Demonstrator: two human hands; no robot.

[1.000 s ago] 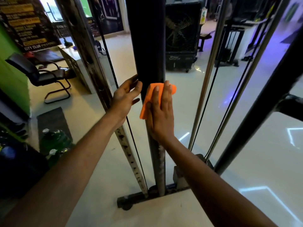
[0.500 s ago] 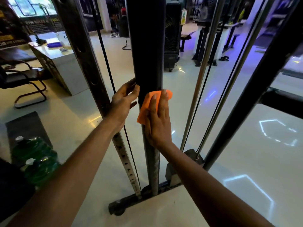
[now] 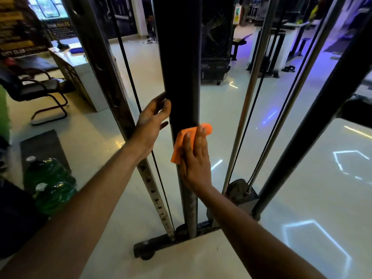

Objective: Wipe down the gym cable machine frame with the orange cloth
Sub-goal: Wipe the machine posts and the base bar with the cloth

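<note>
The cable machine's wide black upright (image 3: pixel 179 67) runs down the middle of the view to a base bar (image 3: pixel 157 243) on the floor. My right hand (image 3: pixel 195 160) presses the orange cloth (image 3: pixel 182 142) flat against the upright's lower part, fingers straight and pointing up. The cloth shows above and left of the fingers. My left hand (image 3: pixel 152 123) rests with straight fingers against the upright's left edge, a little higher than the cloth.
A perforated post (image 3: pixel 112 81) and black cable (image 3: pixel 136 101) stand left of the upright; chrome guide rods (image 3: pixel 247 101) and a slanted black bar (image 3: pixel 314 125) stand right. Green water bottles (image 3: pixel 50 178), a mat, chair (image 3: pixel 34 87) and desk are on the left.
My right hand has slid the orange cloth down the upright. My left hand stays at the upright's left edge, so the cloth now sits below it.
</note>
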